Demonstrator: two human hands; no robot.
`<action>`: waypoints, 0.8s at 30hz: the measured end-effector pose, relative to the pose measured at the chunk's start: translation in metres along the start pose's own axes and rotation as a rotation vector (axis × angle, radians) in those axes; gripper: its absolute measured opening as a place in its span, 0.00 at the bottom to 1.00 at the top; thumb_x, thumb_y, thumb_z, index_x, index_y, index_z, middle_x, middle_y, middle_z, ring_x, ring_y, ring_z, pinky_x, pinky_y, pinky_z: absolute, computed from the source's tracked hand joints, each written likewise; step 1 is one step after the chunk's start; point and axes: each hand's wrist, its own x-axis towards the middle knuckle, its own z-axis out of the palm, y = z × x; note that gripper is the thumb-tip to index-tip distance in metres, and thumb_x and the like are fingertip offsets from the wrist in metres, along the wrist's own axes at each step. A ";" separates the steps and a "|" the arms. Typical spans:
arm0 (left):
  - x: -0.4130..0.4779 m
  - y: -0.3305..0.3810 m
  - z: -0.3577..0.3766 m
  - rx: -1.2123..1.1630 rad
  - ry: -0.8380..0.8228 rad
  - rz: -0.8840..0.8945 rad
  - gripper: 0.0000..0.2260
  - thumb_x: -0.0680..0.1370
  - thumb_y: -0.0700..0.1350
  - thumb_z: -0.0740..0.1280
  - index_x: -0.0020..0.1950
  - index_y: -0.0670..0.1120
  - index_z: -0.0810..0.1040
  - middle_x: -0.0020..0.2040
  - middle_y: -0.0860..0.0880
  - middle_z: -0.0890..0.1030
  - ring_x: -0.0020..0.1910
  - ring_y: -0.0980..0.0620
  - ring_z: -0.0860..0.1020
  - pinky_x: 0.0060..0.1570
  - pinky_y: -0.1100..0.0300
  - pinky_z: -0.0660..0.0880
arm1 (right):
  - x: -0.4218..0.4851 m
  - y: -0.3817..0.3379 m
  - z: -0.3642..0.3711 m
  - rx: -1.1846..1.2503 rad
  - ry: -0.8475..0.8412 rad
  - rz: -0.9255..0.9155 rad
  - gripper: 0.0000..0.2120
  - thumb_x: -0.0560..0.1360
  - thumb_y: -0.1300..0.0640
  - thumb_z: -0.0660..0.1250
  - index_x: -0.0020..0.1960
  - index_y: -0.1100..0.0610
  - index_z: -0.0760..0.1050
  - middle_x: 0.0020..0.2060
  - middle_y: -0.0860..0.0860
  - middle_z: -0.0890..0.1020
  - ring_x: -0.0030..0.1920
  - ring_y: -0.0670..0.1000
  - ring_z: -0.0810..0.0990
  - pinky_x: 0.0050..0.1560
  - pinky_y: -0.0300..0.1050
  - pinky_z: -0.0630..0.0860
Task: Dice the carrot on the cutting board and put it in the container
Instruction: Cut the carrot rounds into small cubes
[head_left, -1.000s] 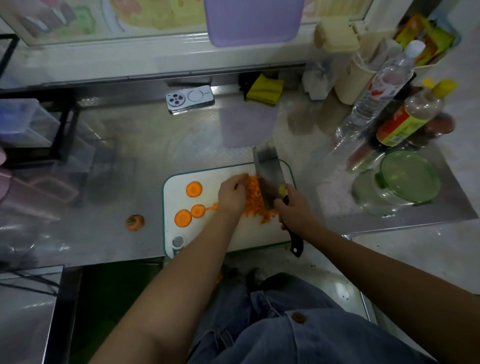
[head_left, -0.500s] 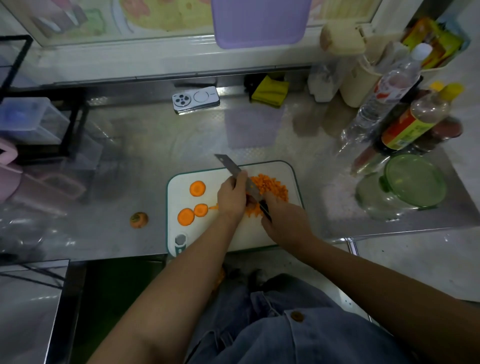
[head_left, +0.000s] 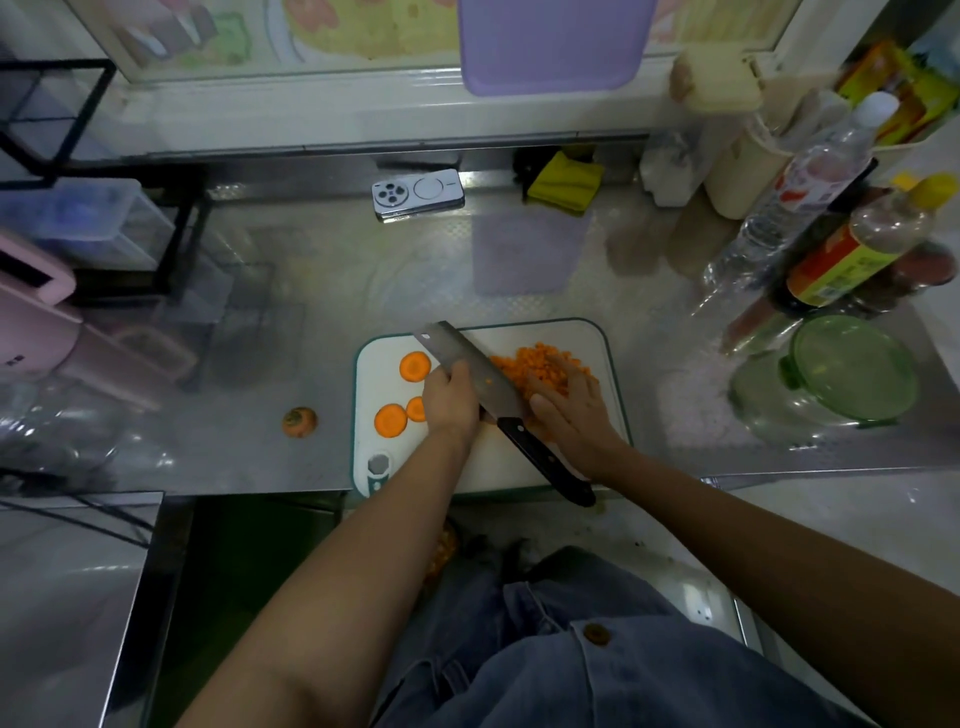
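Left hand (head_left: 451, 397): fingers curled on the knife (head_left: 480, 371) at the heel of the blade, handle free and pointing back at me. Blade lies slantwise across the cutting board (head_left: 370, 379). Right hand (head_left: 569, 408): fingers spread, laid flat on the diced carrot (head_left: 527, 364), thumb just beside the blade. Dice are piled on the board's far right part, right of the blade. Three carrot slices (head_left: 390, 419) uncut on the board's left. Carrot end (head_left: 300, 422) sits on the surface (head_left: 311, 312), left of the board. Container (head_left: 831, 384), green lid on, stands well apart to the right.
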 end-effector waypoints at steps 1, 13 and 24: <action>0.000 -0.001 -0.001 0.001 0.001 -0.011 0.13 0.79 0.43 0.57 0.34 0.45 0.67 0.31 0.47 0.69 0.32 0.50 0.66 0.38 0.53 0.63 | 0.000 -0.002 -0.001 0.015 -0.014 -0.014 0.36 0.74 0.31 0.38 0.74 0.49 0.59 0.76 0.58 0.53 0.75 0.58 0.50 0.73 0.45 0.41; 0.003 -0.004 -0.010 -0.075 -0.010 -0.052 0.12 0.79 0.43 0.56 0.37 0.42 0.71 0.35 0.42 0.75 0.34 0.46 0.72 0.33 0.57 0.67 | -0.003 -0.007 0.005 0.036 -0.058 -0.096 0.24 0.79 0.41 0.46 0.71 0.46 0.67 0.75 0.55 0.57 0.74 0.50 0.52 0.67 0.38 0.44; 0.002 -0.003 -0.008 -0.014 -0.039 -0.018 0.14 0.80 0.42 0.54 0.35 0.43 0.69 0.31 0.43 0.70 0.29 0.48 0.67 0.27 0.58 0.63 | 0.007 -0.023 0.006 0.059 -0.054 0.047 0.28 0.76 0.43 0.46 0.74 0.47 0.62 0.75 0.58 0.56 0.75 0.58 0.52 0.71 0.45 0.46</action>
